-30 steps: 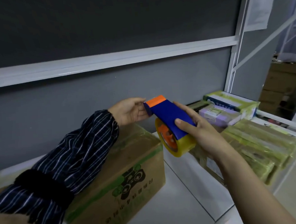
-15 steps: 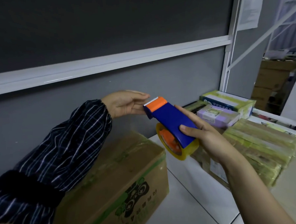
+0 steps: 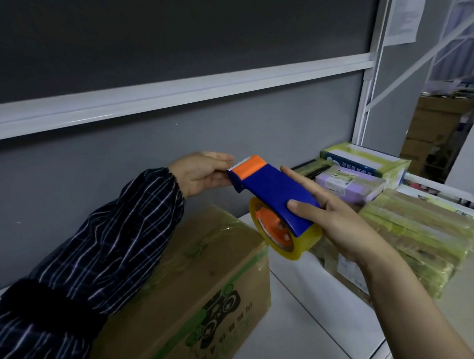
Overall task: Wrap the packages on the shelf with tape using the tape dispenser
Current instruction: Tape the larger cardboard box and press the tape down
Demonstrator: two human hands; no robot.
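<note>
The right hand (image 3: 339, 223) curls round the blue plastic tape dispenser (image 3: 274, 188), held in the air near the taped brown cardboard box (image 3: 202, 277). The left hand (image 3: 200, 173) meets its orange serrated tip; whether it pinches anything is unclear.

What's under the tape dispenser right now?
The tape dispenser hangs in the right hand; below: bare shelf and the box corner. It and the hand cover part of the packages.

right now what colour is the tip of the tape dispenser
Orange tip on the blue tape dispenser; head view.
</note>
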